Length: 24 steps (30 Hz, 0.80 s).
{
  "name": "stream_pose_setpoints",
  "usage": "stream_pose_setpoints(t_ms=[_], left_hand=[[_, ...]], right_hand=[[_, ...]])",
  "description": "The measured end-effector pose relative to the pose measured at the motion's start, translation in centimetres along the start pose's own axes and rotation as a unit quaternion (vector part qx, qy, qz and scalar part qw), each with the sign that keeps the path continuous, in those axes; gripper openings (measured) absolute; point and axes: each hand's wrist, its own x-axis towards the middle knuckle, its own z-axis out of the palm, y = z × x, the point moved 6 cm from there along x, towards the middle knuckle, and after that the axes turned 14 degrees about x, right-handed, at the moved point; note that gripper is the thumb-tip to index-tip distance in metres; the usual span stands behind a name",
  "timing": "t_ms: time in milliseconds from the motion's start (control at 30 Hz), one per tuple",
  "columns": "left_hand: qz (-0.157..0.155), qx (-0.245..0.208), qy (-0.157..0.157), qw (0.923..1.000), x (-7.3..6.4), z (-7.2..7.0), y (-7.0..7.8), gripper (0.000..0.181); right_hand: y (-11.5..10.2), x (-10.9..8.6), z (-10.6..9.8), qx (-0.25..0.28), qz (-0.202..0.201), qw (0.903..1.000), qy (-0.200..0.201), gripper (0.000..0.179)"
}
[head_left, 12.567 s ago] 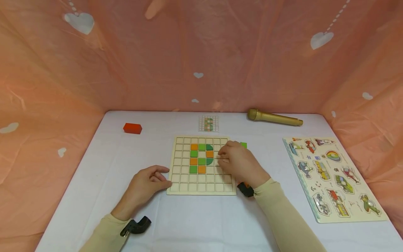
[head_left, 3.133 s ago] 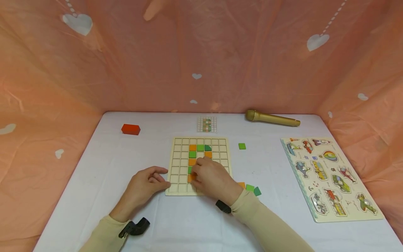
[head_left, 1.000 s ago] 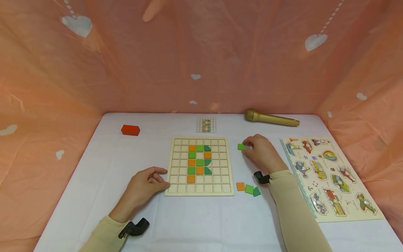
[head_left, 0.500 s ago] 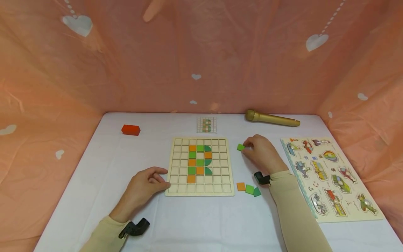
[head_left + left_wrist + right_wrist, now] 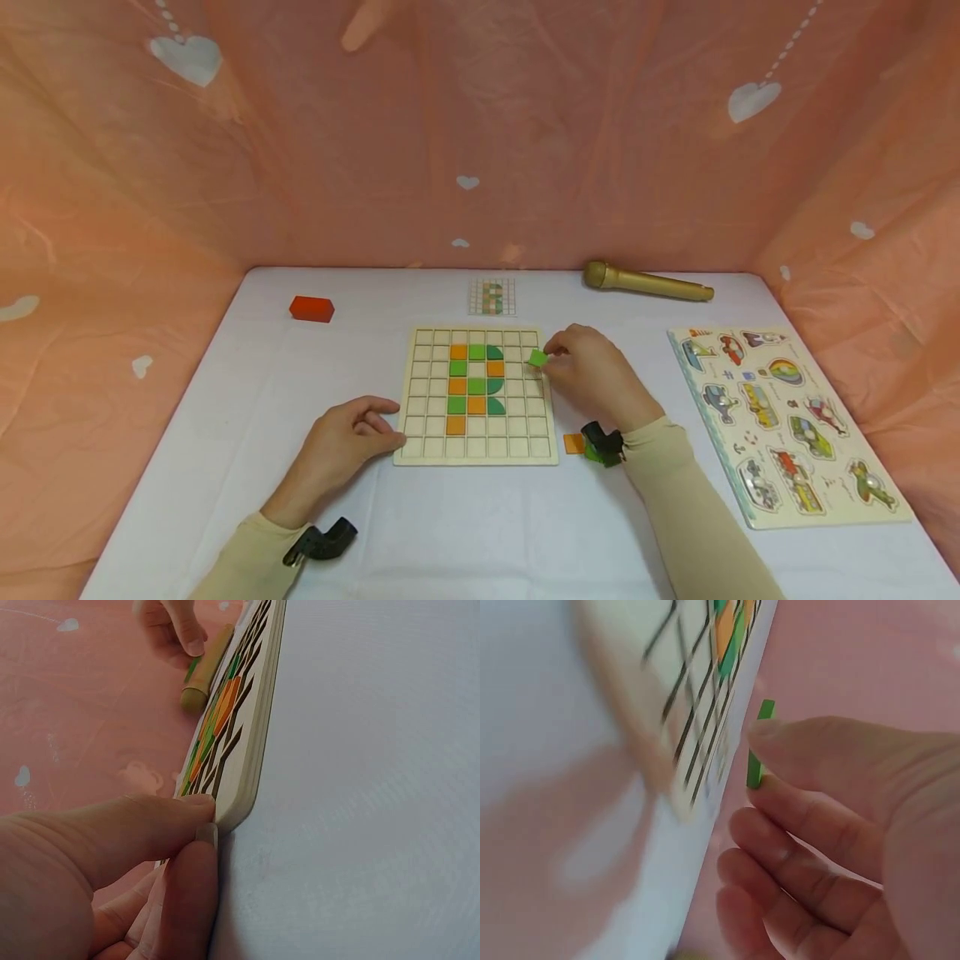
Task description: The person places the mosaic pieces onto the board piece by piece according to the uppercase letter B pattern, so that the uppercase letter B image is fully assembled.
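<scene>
The pale wooden grid board point(image 5: 435, 450) lies flat on the table, with orange and green square tiles and dark green rounded tiles set in its middle cells. At the board's left edge is my left hand point(image 5: 352, 433); in the left wrist view its thumb and a finger hold the rim near a corner. My right hand point(image 5: 596, 375) pinches a green square tile point(image 5: 537, 357) between thumb and index finger, raised over the board's right side. In the right wrist view this tile point(image 5: 761, 742) appears edge-on, its other fingers curled below.
An orange tile point(image 5: 573, 443) and green tiles lie right of the board, partly hidden by the right wrist camera point(image 5: 602, 440). Behind the board is a small pattern card point(image 5: 492, 297). A red block point(image 5: 312, 309), gold microphone point(image 5: 648, 282) and vehicle puzzle board point(image 5: 787, 425) surround it.
An orange tile and a rounded green tile have joined the lower pattern since the oldest frame. My right hand lifted the loose green tile and moved it left over the board. The left hand stayed.
</scene>
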Motion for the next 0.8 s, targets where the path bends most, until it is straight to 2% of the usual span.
stream_pose_setpoints(t_ms=[167, 333, 467, 633, 800], left_hand=[[-0.001, -0.002, -0.002, 1.0000, 0.0, 0.0, 0.0, 0.049], [0.002, -0.008, -0.002, 1.0000, 0.0, -0.1, -0.1, 0.048], [0.002, -0.008, -0.004, 1.0000, 0.1, 0.0, -0.1, 0.049], [0.003, -0.005, -0.005, 1.0000, 0.0, -0.1, 0.0, 0.049], [0.004, -0.003, -0.003, 1.0000, -0.1, -0.1, 0.1, 0.050]], right_hand=[[-2.8, -1.2, 2.3, -0.020, -0.067, 0.9973, -0.022, 0.020], [-5.0, -2.8, 4.9, -0.053, -0.147, 0.9869, -0.041, 0.018], [-6.2, -4.2, 6.6, -0.067, -0.189, 0.9785, -0.050, 0.017], [-7.2, -5.0, 7.6, -0.073, -0.223, 0.9709, -0.049, 0.012], [-7.5, -5.3, 8.5, -0.071, -0.226, 0.9695, -0.063, 0.012]])
